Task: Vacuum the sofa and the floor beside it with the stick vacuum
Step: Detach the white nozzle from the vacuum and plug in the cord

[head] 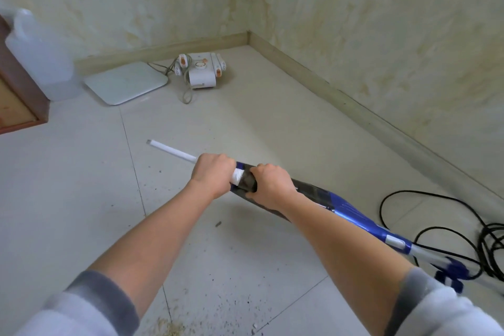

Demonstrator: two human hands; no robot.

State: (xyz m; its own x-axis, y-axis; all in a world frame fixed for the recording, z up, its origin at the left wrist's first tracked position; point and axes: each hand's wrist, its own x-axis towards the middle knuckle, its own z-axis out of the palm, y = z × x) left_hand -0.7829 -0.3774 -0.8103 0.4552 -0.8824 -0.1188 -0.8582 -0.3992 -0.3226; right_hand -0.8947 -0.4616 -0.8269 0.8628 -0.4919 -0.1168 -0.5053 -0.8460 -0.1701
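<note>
I hold the blue stick vacuum point(351, 213) level above the tiled floor point(68, 185). My left hand point(212, 174) grips the base of a thin white crevice nozzle point(171, 151) that points to the far left. My right hand point(272, 185) grips the vacuum's dark dust cup just behind the nozzle joint. The vacuum's blue handle end runs off to the lower right. Crumbs, dark specks and sawdust point(169, 327) lie on the tiles near the bottom edge. No sofa is in view.
A black power cord point(436, 226) loops on the floor at the right. A white flat scale point(125, 82) and a small white appliance point(201, 71) with its cable sit by the far wall. A clear plastic jug point(38, 54) and brown wooden furniture point(16, 101) stand at the left.
</note>
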